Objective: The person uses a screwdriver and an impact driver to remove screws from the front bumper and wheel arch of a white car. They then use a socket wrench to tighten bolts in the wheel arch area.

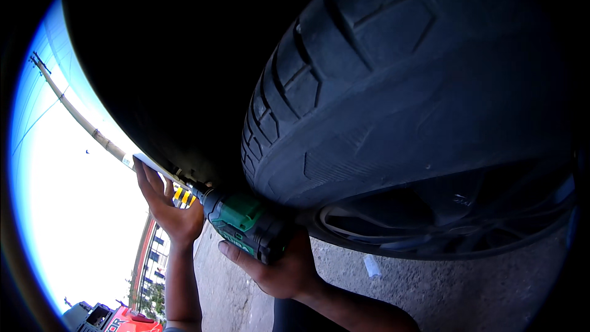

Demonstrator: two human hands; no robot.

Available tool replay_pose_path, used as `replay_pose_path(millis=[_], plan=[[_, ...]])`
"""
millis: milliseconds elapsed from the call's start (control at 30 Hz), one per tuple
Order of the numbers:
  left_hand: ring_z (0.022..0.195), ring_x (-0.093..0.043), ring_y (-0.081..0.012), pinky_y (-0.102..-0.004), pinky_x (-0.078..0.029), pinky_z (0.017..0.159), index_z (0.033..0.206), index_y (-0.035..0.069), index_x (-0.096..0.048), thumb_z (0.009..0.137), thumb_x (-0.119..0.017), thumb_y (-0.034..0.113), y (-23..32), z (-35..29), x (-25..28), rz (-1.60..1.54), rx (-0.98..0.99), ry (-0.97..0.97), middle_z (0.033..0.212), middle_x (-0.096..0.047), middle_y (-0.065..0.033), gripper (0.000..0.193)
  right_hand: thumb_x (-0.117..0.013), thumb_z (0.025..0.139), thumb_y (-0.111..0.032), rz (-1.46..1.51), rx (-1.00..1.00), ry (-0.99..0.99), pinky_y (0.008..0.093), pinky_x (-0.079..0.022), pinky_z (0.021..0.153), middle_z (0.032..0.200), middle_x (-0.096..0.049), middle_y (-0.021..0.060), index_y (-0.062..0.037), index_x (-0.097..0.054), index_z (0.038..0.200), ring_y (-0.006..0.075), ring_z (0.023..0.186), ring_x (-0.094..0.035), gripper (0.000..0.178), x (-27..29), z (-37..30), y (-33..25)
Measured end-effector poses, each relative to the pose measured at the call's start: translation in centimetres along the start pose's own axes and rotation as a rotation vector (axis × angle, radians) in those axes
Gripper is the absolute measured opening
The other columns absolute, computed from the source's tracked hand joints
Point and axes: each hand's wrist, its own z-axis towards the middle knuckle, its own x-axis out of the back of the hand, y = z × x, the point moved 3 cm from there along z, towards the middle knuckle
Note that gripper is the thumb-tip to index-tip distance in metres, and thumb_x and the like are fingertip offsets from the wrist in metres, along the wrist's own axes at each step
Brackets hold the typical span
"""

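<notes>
The tyre looms nearest you, filling the upper right, with your power driver close beside it.
Dark bodywork spans the upper middle, ending in a pale panel edge at centre left. Your green-and-black power driver sits just below centre, clasped in your right hand, nose toward that edge. Your left hand is spread wide by the edge; you can't tell whether it touches. The work looks partway: the tool seems positioned, but fasteners done or remaining don't show. The tyre crowds the driver's right, and shadow hides the bodywork. Grey ground lies below, a red object lower left, a pale scrap lower centre-right.
</notes>
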Motion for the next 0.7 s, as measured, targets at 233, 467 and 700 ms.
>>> replay_pose_path(millis=[233, 467, 700], plan=[[0.159, -0.024, -0.0511, -0.0736, -0.031, 0.12, 0.17, 0.013, -0.012, 0.071, -0.095, 0.024, 1.3, 0.3, -0.2, 0.012, 0.05, -0.006, 0.172, -0.025, -0.026, 0.129, -0.086, 0.09, -0.033, -0.027, -0.087, 0.007, 0.0412, -0.063, 0.095, 0.105, -0.08, 0.0156, 0.0005, -0.069, 0.123, 0.0308, 0.099, -0.08, 0.05, -0.3, -0.1, 0.3], [0.158, -0.023, -0.0522, -0.0749, -0.03, 0.119, 0.17, 0.013, -0.012, 0.072, -0.091, 0.017, 0.8, 0.4, -0.2, -0.005, 0.108, 0.006, 0.171, -0.027, -0.0277, 0.126, -0.085, 0.089, -0.036, -0.048, -0.07, 0.013, 0.0411, -0.063, 0.095, 0.107, -0.079, 0.0164, 0.0017, -0.068, 0.124, 0.0307, 0.1, -0.08, 0.054, -0.1, 0.0, -0.1], [0.158, -0.023, -0.0527, -0.0761, -0.03, 0.118, 0.17, 0.013, -0.013, 0.072, -0.089, 0.013, 1.1, 0.3, 0.0, 0.008, 0.072, -0.009, 0.171, -0.028, -0.0284, 0.124, -0.086, 0.088, -0.037, -0.068, -0.083, 0.039, 0.0433, -0.063, 0.097, 0.107, -0.078, 0.0164, 0.0, -0.066, 0.126, 0.0317, 0.101, -0.079, 0.056, -0.6, -0.2, 0.6]])
